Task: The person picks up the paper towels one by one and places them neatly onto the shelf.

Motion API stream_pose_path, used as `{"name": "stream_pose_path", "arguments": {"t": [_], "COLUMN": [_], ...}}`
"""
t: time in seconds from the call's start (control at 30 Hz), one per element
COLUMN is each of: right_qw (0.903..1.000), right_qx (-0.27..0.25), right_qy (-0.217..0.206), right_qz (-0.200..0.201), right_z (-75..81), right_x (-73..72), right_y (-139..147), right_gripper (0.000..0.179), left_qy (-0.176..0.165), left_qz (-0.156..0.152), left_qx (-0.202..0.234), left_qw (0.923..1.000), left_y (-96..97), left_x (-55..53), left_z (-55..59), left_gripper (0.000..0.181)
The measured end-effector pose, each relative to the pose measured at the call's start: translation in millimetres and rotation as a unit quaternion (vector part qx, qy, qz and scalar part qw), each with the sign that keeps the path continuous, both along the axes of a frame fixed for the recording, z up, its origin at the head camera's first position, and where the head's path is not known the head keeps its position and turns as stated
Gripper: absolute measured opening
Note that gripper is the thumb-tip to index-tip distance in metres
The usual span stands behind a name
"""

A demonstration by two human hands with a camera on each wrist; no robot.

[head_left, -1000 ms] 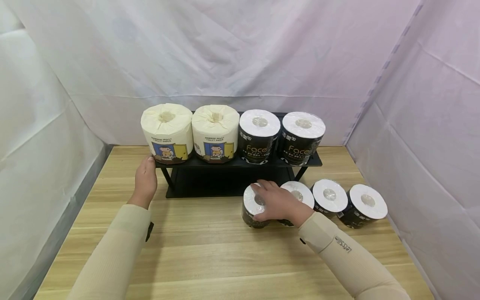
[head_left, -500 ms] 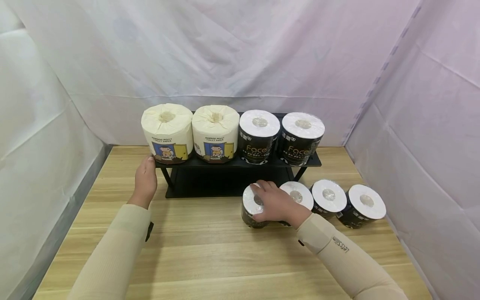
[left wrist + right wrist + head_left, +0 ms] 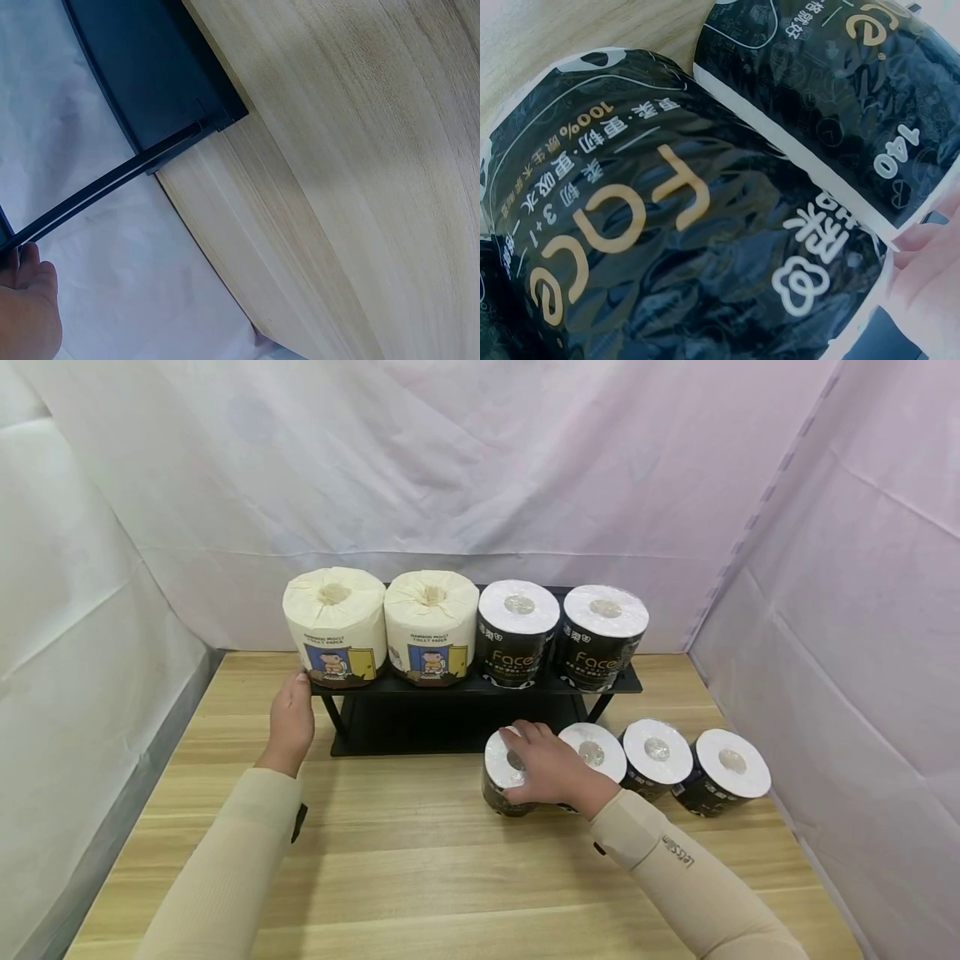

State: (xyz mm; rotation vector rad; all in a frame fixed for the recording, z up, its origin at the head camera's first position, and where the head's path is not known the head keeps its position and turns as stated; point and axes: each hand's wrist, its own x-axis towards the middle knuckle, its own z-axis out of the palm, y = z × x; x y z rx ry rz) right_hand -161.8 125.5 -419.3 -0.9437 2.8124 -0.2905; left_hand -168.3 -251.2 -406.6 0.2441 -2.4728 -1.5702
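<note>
My left hand (image 3: 291,722) grips the left end of the black two-tier rack (image 3: 420,727). In the left wrist view, fingers (image 3: 34,274) hook at the rack's frame (image 3: 112,184). My right hand (image 3: 551,768) holds a black-wrapped toilet roll (image 3: 498,772) by its upper part, thumb at the front and fingers over the far side. This roll stands upright on the table before the rack's lower shelf. Directly right of it, partly hidden by the hand, is another toilet roll (image 3: 592,752); its "Face" label (image 3: 630,210) fills much of the right wrist view.
On the upper shelf stand two cream paper-wrapped rolls (image 3: 333,627) and two black-wrapped rolls (image 3: 517,635). Two more black-wrapped rolls (image 3: 658,752) continue the table row rightward. White cloth walls (image 3: 480,460) enclose the wooden table (image 3: 420,868) at the back and sides.
</note>
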Motion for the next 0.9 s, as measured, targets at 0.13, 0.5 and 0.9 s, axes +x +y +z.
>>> {"name": "stream_pose_path", "arguments": {"t": [0.13, 0.5, 0.9], "right_qw": [1.0000, 0.9995, 0.9986], "right_qx": [-0.003, -0.016, -0.030], "right_qy": [0.006, 0.011, 0.022], "right_qz": [-0.005, -0.024, -0.038], "right_z": [-2.3, -5.9, -9.5], "right_x": [0.1, 2.8, 6.2], "right_y": [0.0, -1.9, -1.8], "right_gripper": [0.089, 0.088, 0.088], "left_qy": [0.005, 0.013, 0.009], "left_qz": [-0.004, -0.006, -0.007], "left_qx": [0.003, -0.001, 0.000], "left_qw": [1.0000, 0.9999, 0.9999], "left_y": [0.1, -0.9, -1.0], "left_x": [-0.1, -0.3, -1.1], "left_z": [-0.1, -1.0, -1.7], "left_gripper": [0.061, 0.061, 0.062]}}
